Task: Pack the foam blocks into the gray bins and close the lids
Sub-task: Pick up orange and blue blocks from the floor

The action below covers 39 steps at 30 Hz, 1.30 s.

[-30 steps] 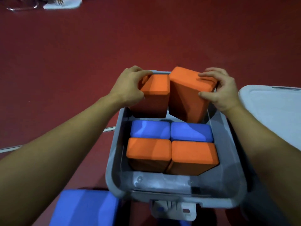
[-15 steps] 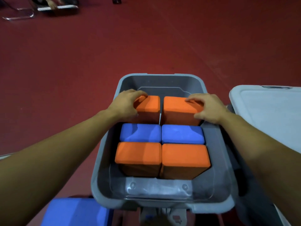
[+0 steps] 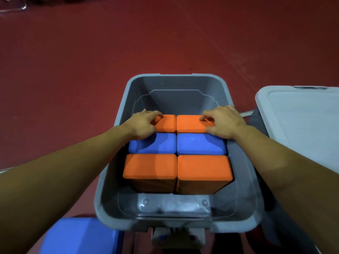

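The two far orange blocks (image 3: 190, 122) have gone down flat into the gray bin (image 3: 244, 180), beside four others. Left hand (image 3: 144, 125) and right hand (image 3: 222, 122) rest on them, fingers bent. A gray lid (image 3: 300, 125) lies right, a blue block (image 3: 77, 235) near, on the red floor (image 3: 73, 70).

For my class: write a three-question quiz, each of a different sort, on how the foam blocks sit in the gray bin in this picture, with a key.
1. How many foam blocks show in the gray bin?
2. True or false: the blue blocks form the middle row.
3. The left hand and right hand rest on: A) the far orange blocks; B) the near orange blocks; C) the white lid.

Key: 1) six; 2) true; 3) A.
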Each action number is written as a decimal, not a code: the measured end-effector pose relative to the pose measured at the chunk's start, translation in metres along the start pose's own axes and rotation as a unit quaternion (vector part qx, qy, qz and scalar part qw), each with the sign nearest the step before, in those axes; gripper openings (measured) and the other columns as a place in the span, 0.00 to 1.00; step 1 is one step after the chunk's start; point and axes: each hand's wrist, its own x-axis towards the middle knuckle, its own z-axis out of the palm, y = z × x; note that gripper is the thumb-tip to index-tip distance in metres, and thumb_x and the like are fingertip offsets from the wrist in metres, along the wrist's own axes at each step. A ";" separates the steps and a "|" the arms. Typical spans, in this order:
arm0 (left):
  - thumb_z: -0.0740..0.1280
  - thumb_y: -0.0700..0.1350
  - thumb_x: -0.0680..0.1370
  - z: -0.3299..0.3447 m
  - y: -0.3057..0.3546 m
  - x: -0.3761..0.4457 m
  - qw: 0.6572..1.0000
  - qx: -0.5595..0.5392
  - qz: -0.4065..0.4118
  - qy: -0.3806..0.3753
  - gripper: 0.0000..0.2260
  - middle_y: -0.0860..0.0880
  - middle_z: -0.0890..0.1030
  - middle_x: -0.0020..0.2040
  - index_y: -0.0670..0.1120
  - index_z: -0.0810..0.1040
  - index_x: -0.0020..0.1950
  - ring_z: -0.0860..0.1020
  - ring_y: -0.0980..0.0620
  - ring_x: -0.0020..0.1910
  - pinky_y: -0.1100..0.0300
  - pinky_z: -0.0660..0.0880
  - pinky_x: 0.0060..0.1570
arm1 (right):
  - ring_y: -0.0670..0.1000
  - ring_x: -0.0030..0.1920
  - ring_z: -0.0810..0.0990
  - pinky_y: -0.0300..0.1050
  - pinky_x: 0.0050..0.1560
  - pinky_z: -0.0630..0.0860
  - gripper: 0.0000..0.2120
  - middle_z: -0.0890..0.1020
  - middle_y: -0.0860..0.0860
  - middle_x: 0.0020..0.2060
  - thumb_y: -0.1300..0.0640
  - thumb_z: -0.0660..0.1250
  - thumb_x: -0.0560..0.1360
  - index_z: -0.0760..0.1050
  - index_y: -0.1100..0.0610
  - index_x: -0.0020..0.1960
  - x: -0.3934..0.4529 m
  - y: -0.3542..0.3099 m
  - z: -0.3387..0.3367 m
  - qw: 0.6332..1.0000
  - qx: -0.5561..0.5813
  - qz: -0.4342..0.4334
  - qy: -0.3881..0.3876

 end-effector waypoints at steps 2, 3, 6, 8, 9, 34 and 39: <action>0.66 0.48 0.77 0.003 0.003 0.000 1.000 0.005 -0.005 0.001 0.24 0.47 0.70 0.71 0.52 0.66 0.73 0.63 0.40 0.73 0.38 0.60 0.71 | 0.54 0.53 0.79 0.51 0.59 0.66 0.19 0.83 0.49 0.48 0.43 0.68 0.69 0.76 0.43 0.59 0.000 0.000 0.000 1.000 -0.013 -0.006 -0.001; 0.68 0.52 0.76 0.005 0.004 0.000 1.000 0.006 -0.002 0.010 0.25 0.47 0.71 0.70 0.52 0.67 0.72 0.65 0.40 0.72 0.38 0.61 0.70 | 0.54 0.52 0.79 0.51 0.59 0.66 0.19 0.83 0.49 0.48 0.42 0.68 0.69 0.76 0.43 0.59 -0.001 0.000 0.001 1.000 -0.014 -0.008 -0.002; 0.68 0.63 0.70 0.012 0.000 0.001 0.998 0.022 0.025 0.048 0.31 0.49 0.73 0.68 0.51 0.70 0.70 0.69 0.44 0.69 0.38 0.65 0.68 | 0.54 0.52 0.80 0.51 0.60 0.66 0.19 0.83 0.49 0.48 0.42 0.68 0.70 0.76 0.43 0.59 -0.001 0.000 0.000 1.000 -0.009 -0.011 -0.002; 0.69 0.63 0.69 0.015 -0.003 0.002 0.997 0.027 0.032 0.062 0.32 0.50 0.74 0.67 0.51 0.71 0.69 0.71 0.46 0.67 0.39 0.66 0.67 | 0.54 0.52 0.80 0.51 0.59 0.66 0.19 0.83 0.49 0.49 0.42 0.67 0.70 0.76 0.43 0.59 -0.002 0.000 0.000 1.000 -0.013 -0.013 -0.004; 0.70 0.62 0.70 0.016 -0.003 0.003 0.997 0.028 0.030 0.066 0.31 0.50 0.75 0.67 0.51 0.70 0.69 0.72 0.46 0.66 0.39 0.67 0.67 | 0.54 0.52 0.80 0.51 0.59 0.66 0.19 0.83 0.49 0.48 0.42 0.67 0.70 0.76 0.43 0.59 -0.002 -0.001 -0.001 1.000 -0.015 -0.014 -0.006; 0.75 0.57 0.70 -0.075 -0.101 -0.133 0.992 0.052 -0.028 0.109 0.23 0.49 0.84 0.51 0.51 0.80 0.62 0.81 0.52 0.40 0.60 0.76 0.48 | 0.56 0.63 0.75 0.55 0.61 0.74 0.36 0.78 0.52 0.63 0.36 0.66 0.66 0.71 0.54 0.68 -0.008 -0.215 -0.030 0.972 0.099 -0.212 0.035; 0.76 0.56 0.70 -0.053 -0.155 -0.215 0.994 0.032 -0.063 0.085 0.23 0.51 0.84 0.50 0.49 0.80 0.61 0.81 0.53 0.39 0.59 0.77 0.47 | 0.57 0.61 0.76 0.54 0.61 0.73 0.35 0.78 0.53 0.62 0.39 0.71 0.66 0.72 0.56 0.67 -0.023 -0.319 -0.013 0.941 0.166 -0.293 0.025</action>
